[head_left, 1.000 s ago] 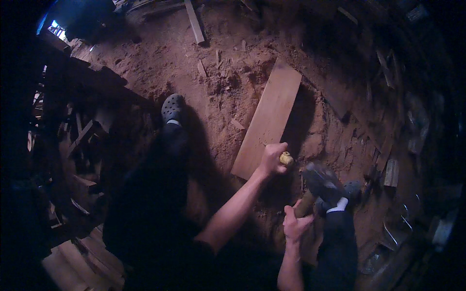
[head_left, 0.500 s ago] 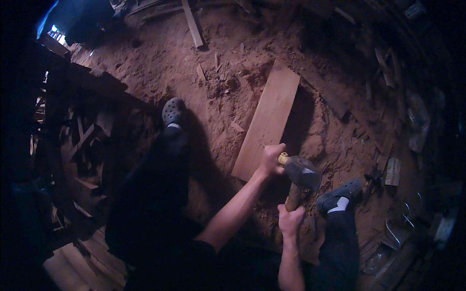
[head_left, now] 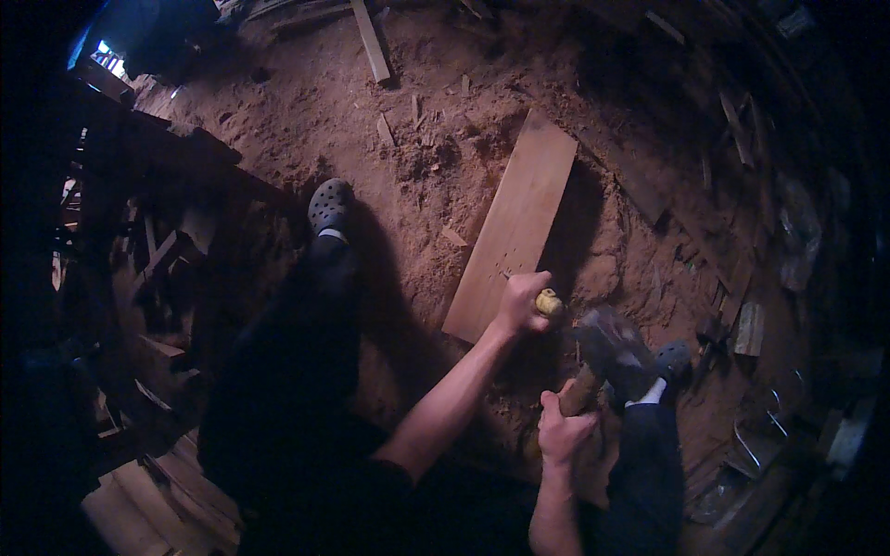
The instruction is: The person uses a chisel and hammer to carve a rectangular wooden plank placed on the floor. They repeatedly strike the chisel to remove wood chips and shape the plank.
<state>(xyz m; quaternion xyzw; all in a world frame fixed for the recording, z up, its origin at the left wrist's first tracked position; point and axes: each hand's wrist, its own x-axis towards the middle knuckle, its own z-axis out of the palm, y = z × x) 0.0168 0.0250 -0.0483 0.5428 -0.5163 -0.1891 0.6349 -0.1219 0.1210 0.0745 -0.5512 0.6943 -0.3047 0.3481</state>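
Observation:
My left hand (head_left: 522, 302) is closed round a chisel (head_left: 548, 302), whose yellow handle end sticks out toward the right. Its thin tip shows just past my fist, at the face of a long wooden board (head_left: 525, 208). Small dark marks dot the board near that tip. My right hand (head_left: 564, 431) grips the wooden handle of a hammer (head_left: 619, 350). The hammer's heavy dark head is blurred by motion and stands apart from the chisel's end, to its lower right. The board lies slanted on the dirt between my feet.
Reddish loose dirt (head_left: 269, 120) with wood chips covers the ground. A narrow wood strip (head_left: 371, 42) lies at the far side. Scrap wood is heaped at left, and planks (head_left: 139, 505) lie at lower left. My clog-shod feet (head_left: 331, 206) flank the board. Bent metal wire (head_left: 749, 445) lies at right.
The hammer head has swung away from the chisel's end, to the right and slightly down. My left hand and the board have stayed nearly in place.

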